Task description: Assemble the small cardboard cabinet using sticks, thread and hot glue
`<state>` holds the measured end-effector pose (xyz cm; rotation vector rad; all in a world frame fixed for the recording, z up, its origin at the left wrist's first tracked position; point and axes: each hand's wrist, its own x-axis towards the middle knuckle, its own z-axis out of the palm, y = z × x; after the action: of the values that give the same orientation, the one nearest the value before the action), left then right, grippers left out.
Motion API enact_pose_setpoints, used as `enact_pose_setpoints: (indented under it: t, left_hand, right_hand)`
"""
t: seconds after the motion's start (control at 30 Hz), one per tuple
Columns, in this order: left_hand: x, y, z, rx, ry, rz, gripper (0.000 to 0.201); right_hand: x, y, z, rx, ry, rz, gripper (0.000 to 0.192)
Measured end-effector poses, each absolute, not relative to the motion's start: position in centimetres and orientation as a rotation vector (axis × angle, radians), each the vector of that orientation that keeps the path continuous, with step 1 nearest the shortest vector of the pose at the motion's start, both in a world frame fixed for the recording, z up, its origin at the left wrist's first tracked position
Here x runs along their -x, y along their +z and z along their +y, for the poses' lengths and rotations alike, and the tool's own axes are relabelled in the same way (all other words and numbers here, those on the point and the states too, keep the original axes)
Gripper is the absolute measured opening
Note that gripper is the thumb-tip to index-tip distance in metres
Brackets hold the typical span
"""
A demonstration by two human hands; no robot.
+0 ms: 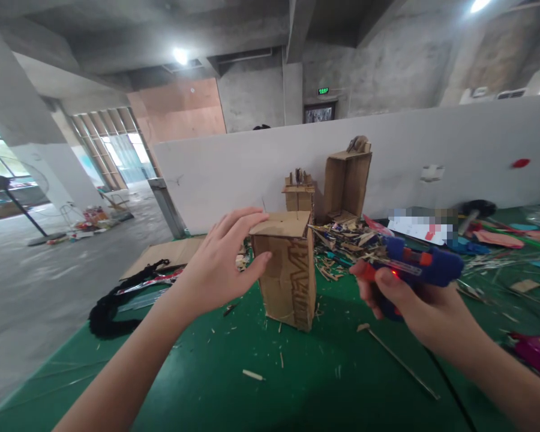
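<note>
A tall cardboard box (284, 279) stands upright on the green table in front of me, with a flat cardboard lid and dark zigzag marks down one side. My left hand (220, 258) is at its upper left edge, thumb across the front and fingers along the top, steadying it. To the right of the box, my right hand (409, 300) grips a blue and orange glue gun (425, 264) with a small red light lit. The gun's nozzle points left towards the box but stays apart from it. A thin wire rises from the lid.
Behind stand another cardboard piece with upright parts on top (299, 195) and an open cardboard box (347, 180). Scraps (346, 240) are heaped beside them. A thin stick (400, 363) lies at front right, black fuzzy material (110, 309) at left. A white partition (252, 162) borders the table.
</note>
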<state>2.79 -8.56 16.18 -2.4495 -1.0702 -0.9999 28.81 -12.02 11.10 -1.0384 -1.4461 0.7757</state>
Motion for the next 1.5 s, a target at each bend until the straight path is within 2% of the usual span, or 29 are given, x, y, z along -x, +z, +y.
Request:
enact_pose_setpoints:
  t: [0.33, 0.87, 1.3, 1.5]
  left_hand:
    - [-4.1, 15.7, -7.7, 2.533, -0.999, -1.007, 0.036]
    - [-4.4, 15.3, -6.8, 2.49, -1.066, -0.985, 0.029]
    - [-2.6, 16.0, -5.5, 2.694, -1.113, -0.871, 0.026]
    - [-3.1, 16.6, -7.2, 2.767, -1.077, -0.999, 0.026]
  right_hand:
    - [-30.1, 13.0, -12.7, 1.165, 0.587, -1.672, 0.048]
    - [-30.6, 12.2, -12.1, 1.117, 0.729, -1.66, 0.044]
    - [-29.9, 11.6, -12.0, 1.069, 0.87, -1.545, 0.05]
    - [-29.6, 12.1, -12.4, 1.074, 0.906, -1.606, 0.051]
